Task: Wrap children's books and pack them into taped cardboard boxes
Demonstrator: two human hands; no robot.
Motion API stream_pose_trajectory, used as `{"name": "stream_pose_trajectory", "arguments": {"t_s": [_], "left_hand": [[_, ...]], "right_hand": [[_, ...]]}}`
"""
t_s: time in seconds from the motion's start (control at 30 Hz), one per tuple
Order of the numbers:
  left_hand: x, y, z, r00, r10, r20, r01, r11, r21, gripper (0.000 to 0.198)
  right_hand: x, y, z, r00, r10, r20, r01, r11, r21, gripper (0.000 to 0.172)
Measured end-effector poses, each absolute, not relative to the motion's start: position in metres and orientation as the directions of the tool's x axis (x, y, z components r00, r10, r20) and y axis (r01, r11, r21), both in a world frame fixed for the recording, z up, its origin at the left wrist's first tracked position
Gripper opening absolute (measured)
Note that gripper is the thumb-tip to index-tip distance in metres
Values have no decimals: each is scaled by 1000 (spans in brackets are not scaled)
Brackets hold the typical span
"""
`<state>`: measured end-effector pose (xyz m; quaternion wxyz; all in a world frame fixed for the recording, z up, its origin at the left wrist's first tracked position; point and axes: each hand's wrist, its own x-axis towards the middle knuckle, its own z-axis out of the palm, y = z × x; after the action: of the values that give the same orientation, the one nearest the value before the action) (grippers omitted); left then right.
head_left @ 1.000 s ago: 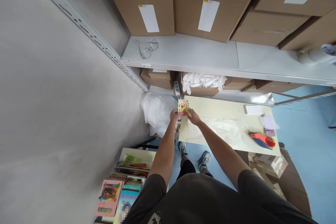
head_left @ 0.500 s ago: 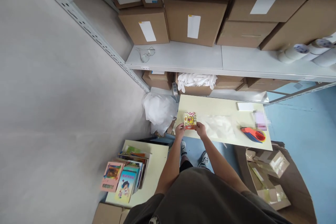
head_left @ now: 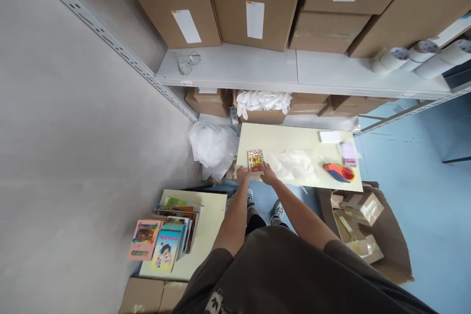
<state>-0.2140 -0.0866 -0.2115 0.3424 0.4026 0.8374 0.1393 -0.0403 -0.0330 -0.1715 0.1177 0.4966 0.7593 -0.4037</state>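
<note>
A small square book [head_left: 255, 159] with a colourful yellow and red cover lies face up near the left end of the cream table [head_left: 283, 132]. My left hand [head_left: 243, 175] is at its lower left corner, fingers loosely out, though small in the picture. My right hand [head_left: 268, 174] rests at the lower right corner, fingers stretched over the cover's edge. To the right of the book lies a translucent white plastic sheet or bag [head_left: 296, 165].
Red and blue tape dispenser [head_left: 339, 172] and a white box [head_left: 329, 137] sit on the table's right part. A carton [head_left: 395, 250] stands below right. Books [head_left: 167, 250] are stacked on a low table at left. A shelf [head_left: 239, 66] with boxes rises behind; a white bag [head_left: 213, 147] lies left.
The book has gone from between both hands down onto the table. My right hand has shifted onto its lower right edge. The whole view has swung slightly.
</note>
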Motion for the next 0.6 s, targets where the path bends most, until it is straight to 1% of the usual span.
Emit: {"name": "stream_pose_trajectory", "arguments": {"t_s": [0.1,0.23,0.3,0.37,0.43,0.47,0.5,0.53,0.6], "left_hand": [[-210,-75,-213,-521,644,-561,437,765,473,34],[-209,-69,-204,-507,631,-588,386,776,500,28],[-208,-71,-193,-527,646,-552,382,761,525,29],[-204,-75,-179,-547,682,-486,426,726,540,30],[-195,-78,-163,-531,734,-423,520,676,522,29],[-188,-79,-156,-506,763,-401,573,645,506,29],[-180,-80,-150,-473,794,-382,622,608,493,31],[-171,-80,-145,-432,825,-364,667,564,487,33],[-150,-79,-139,-334,884,-328,736,462,495,40]], "right_hand": [[-46,-33,-177,-465,607,-644,870,179,-460,104],[-47,-28,-181,-501,589,-635,853,211,-478,97],[-47,-25,-180,-520,587,-621,837,208,-505,89],[-48,-22,-177,-531,619,-579,809,168,-563,74],[-48,-20,-173,-480,709,-517,773,64,-631,54],[-48,-19,-171,-429,760,-489,746,-8,-666,47],[-47,-19,-169,-370,803,-466,708,-81,-702,45],[-44,-19,-167,-316,838,-445,664,-140,-735,46],[-32,-20,-165,-249,889,-384,600,-170,-782,53]]}}
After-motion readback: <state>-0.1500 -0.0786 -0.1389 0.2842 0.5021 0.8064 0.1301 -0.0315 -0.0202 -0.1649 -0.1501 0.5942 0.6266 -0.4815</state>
